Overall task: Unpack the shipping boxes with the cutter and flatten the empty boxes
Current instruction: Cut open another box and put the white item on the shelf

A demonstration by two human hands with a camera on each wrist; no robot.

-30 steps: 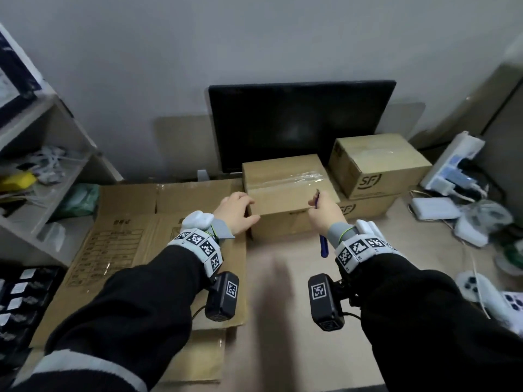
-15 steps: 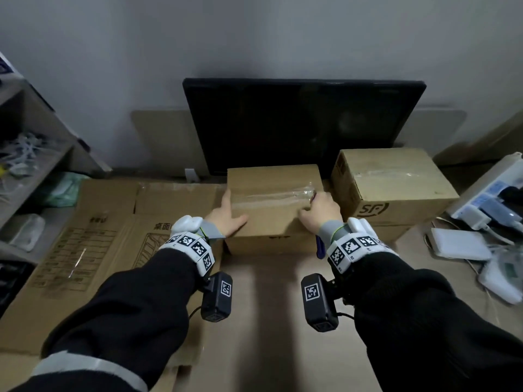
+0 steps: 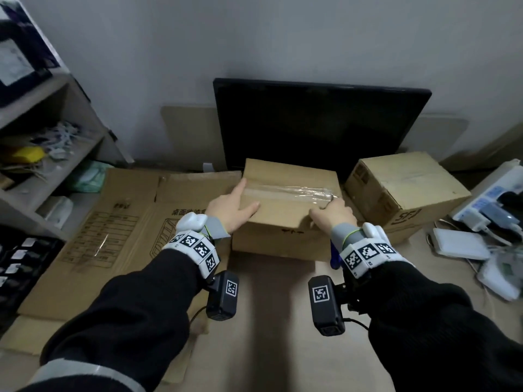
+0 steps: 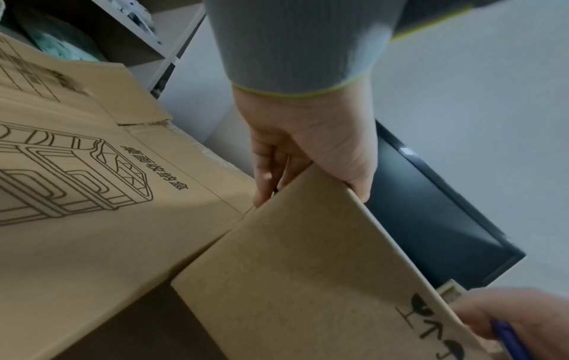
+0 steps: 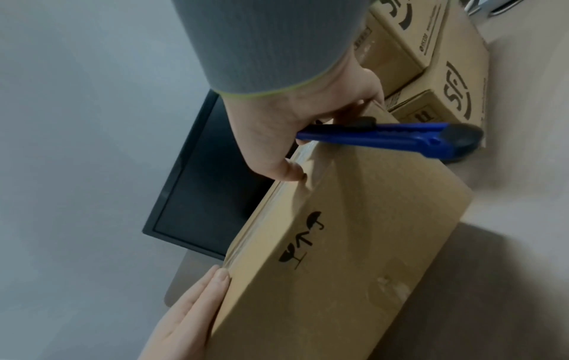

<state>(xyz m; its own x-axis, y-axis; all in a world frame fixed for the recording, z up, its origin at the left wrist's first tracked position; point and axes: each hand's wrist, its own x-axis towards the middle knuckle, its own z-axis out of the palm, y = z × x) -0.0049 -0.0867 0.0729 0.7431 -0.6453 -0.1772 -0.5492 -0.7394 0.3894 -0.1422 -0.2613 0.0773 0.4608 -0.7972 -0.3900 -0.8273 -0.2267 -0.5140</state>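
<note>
A brown shipping box [image 3: 285, 210] sealed with clear tape stands on the desk before a dark monitor. My left hand [image 3: 233, 206] lies on its left end, straight fingers flat against the side [image 5: 197, 307] and thumb on the top edge [image 4: 354, 180]. My right hand [image 3: 331, 215] rests on the top right corner. It grips a blue cutter [image 5: 397, 136] in its curled fingers; the handle points back along my wrist [image 3: 334, 257]. The blade is not visible. The box front [image 5: 354, 231] carries printed handling symbols.
Two stacked SF boxes [image 3: 404, 193] stand right beside the taped box. Flattened cardboard [image 3: 113, 236] covers the desk to the left, next to a shelf unit [image 3: 42, 154]. The monitor [image 3: 319, 128] leans on the wall. A power strip and white devices [image 3: 492, 205] lie far right.
My right hand with the cutter came down from above the box onto its top right corner. My left hand slid from the top front onto the left end. The box turned slightly.
</note>
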